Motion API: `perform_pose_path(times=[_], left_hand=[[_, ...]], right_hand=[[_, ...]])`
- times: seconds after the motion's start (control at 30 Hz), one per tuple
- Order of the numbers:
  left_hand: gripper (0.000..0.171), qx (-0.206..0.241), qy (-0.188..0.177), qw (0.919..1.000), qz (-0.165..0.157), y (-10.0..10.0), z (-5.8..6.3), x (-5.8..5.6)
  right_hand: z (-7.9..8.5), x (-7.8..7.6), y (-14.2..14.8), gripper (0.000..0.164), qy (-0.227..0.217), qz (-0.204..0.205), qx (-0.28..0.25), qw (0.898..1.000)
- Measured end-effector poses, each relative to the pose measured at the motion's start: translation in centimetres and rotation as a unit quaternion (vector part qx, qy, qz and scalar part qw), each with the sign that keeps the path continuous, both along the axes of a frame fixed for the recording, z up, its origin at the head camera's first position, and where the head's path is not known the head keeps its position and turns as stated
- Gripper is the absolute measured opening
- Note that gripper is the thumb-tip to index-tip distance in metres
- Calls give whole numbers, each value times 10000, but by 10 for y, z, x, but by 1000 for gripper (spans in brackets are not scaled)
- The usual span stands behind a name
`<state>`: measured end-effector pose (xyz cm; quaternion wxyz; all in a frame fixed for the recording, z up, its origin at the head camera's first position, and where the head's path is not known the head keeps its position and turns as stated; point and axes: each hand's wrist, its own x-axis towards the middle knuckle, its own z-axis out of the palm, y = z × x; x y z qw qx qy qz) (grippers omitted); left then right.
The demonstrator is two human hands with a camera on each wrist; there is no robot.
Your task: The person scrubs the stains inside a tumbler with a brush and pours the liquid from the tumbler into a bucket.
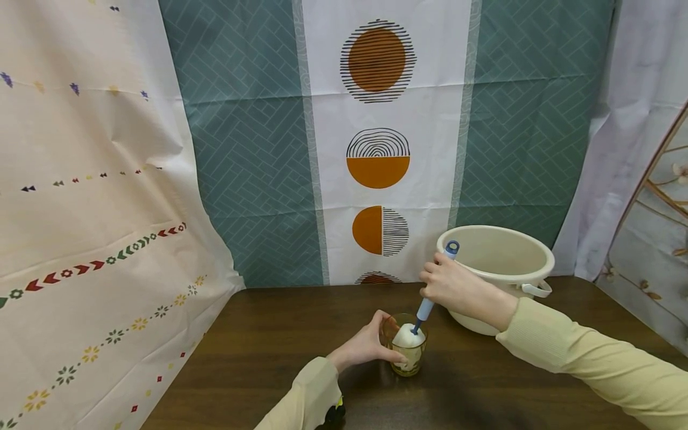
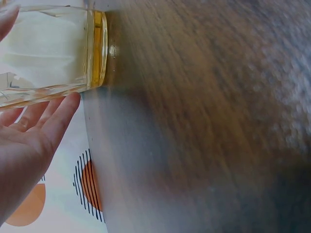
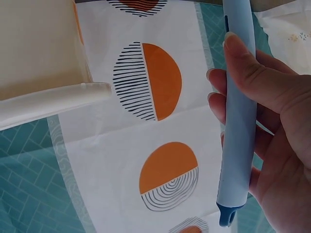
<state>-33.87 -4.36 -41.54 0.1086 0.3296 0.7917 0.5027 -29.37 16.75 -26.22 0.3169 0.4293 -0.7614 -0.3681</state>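
Note:
A yellow-tinted glass (image 1: 407,363) stands upright on the brown table. My left hand (image 1: 368,343) grips it from the left, the thumb on the near side and the fingers around the far side. In the left wrist view the clear wall of the glass (image 2: 98,48) shows a white mass inside. My right hand (image 1: 451,285) holds the blue handle (image 3: 238,116) of a sponge cup brush, with thumb and fingers wrapped around it. The brush tilts down to the left, and its white sponge head (image 1: 408,336) sits in the mouth of the glass.
A cream bucket (image 1: 497,278) with a white side handle (image 1: 536,290) stands at the back right, behind my right forearm. Patterned curtains (image 1: 252,149) hang along the table's back edge and left side. A small black and yellow object (image 1: 335,413) shows beside my left sleeve.

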Motion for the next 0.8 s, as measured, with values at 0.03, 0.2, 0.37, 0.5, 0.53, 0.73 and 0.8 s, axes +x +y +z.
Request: perform_pose_path(times=[0.03, 0.2, 0.37, 0.5, 0.53, 0.73, 0.8], left_hand=[[59, 1, -6, 10000, 3, 0, 0, 0], [61, 0, -64, 10000, 23, -1, 1, 1], [61, -12, -58, 10000, 26, -1, 0, 1], [61, -26, -47, 10000, 76, -1, 0, 1], [61, -24, -44, 10000, 79, -1, 0, 1], [61, -8, -15, 10000, 66, 0, 0, 1], [61, -8, 0, 10000, 50, 0, 0, 1]], right_hand=[[0, 0, 0, 12, -12, -15, 11, 10000], [1, 1, 1, 13, -37, -22, 24, 10000], [1, 0, 1, 13, -65, 58, 25, 10000], [3, -1, 2, 14, -61, 206, -42, 9998], [3, -1, 2, 14, -50, 240, -63, 9997], [3, -1, 3, 14, -50, 314, -103, 9994], [4, 0, 3, 15, -73, 279, -91, 9995]])
